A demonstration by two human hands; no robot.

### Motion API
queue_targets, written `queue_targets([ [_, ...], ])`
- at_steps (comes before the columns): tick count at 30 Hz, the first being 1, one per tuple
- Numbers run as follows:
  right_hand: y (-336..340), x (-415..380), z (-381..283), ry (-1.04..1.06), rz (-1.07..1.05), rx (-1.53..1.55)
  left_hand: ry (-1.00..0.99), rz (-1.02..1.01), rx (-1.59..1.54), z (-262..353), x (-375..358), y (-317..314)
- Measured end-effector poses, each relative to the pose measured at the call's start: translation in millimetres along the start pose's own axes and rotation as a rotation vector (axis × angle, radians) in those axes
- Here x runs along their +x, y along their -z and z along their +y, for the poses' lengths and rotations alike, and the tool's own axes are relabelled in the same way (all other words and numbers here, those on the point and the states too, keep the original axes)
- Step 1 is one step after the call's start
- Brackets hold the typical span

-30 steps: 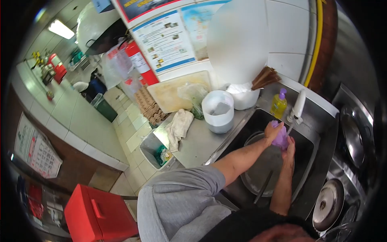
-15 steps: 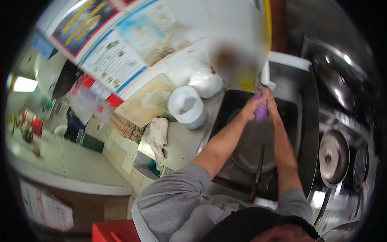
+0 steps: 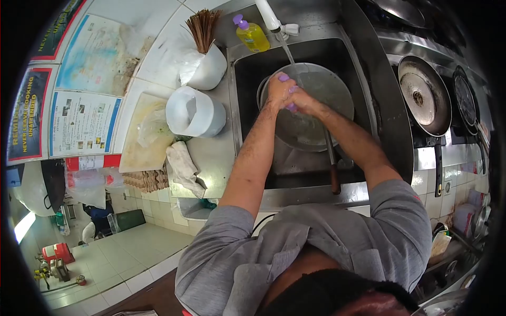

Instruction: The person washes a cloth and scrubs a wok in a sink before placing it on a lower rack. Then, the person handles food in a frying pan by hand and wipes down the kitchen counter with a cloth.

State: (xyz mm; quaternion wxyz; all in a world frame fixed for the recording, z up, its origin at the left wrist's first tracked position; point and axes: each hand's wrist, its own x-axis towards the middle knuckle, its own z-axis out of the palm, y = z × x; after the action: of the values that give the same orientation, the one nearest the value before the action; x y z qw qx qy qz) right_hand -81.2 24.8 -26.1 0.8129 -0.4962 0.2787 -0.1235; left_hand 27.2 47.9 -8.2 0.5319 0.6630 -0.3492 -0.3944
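Over the wok, my left hand [image 3: 278,90] and my right hand [image 3: 307,100] are closed together around a soft purple sponge [image 3: 290,107], squeezed so that bits of it bulge between the fingers. The wide metal wok [image 3: 337,97] lies in the sink basin [image 3: 327,50] and holds cloudy water. Its long handle [image 3: 334,176], wooden at the end, points toward my body. Just behind my hands, water runs from the white tap [image 3: 269,15] into the wok.
A yellow soap bottle [image 3: 253,37] with a purple pump stands at the sink's back left. Two white tubs, the front one [image 3: 196,113] open, and a crumpled cloth [image 3: 184,167] sit on the left counter. Right of the sink, a frying pan [image 3: 425,97] rests on the stove.
The view has turned and tilted. Both hands, near the tap before, now hold the purple sponge lower, over the wok, and it looks more tightly squeezed.
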Motion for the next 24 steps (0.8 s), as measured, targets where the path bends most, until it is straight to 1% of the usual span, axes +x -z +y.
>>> queue_targets([
  [1,1,20,28,0.166,0.018,-0.070,-0.053,0.043,0.174,-8,-3,4],
  [2,-4,23,39,0.165,0.023,-0.070,-0.111,0.084,0.346,-11,-4,6],
  [4,-23,26,59,0.428,0.343,-0.388,-0.069,0.100,0.372,-14,-13,8],
  [5,-27,33,68,0.468,0.453,-0.480,-0.120,0.182,0.473,-15,-19,9],
  [6,-26,27,59,0.468,0.452,-0.483,-0.172,0.266,0.575,-16,-23,10],
  [7,-25,17,42,0.580,0.297,-0.474,-0.195,0.342,0.598,-24,-24,15],
  [8,-25,11,32,0.686,0.140,-0.459,-0.194,0.345,0.597,-24,-28,21],
  [9,0,27,36,0.604,0.033,-0.670,-0.215,0.382,0.518,-21,-32,31],
  [10,38,51,35,0.521,-0.070,-0.881,-0.243,0.417,0.439,-16,-36,41],
  [12,87,60,-18,0.303,0.135,-0.825,-0.262,0.492,0.390,1,-50,67],
  [14,102,76,-52,0.421,0.777,-0.972,-0.204,0.511,0.330,21,-74,84],
  [16,121,108,-71,0.771,0.877,-1.010,-0.181,0.467,0.276,7,-90,107],
  [17,126,121,-76,0.771,0.889,-1.005,-0.150,0.432,0.231,4,-103,115],
  [19,131,150,-89,0.803,0.711,-0.763,-0.072,0.370,0.166,3,-130,127],
  [20,138,164,-90,0.686,0.682,-0.634,-0.024,0.343,0.149,2,-143,133],
  [22,123,161,-102,0.549,0.834,-0.626,0.004,0.310,0.192,-12,-160,148],
  [23,126,169,-107,0.449,0.841,-0.546,-0.010,0.294,0.193,-8,-167,147],
  [24,128,176,-109,0.347,0.843,-0.463,0.020,0.274,0.190,1,-176,144],
])
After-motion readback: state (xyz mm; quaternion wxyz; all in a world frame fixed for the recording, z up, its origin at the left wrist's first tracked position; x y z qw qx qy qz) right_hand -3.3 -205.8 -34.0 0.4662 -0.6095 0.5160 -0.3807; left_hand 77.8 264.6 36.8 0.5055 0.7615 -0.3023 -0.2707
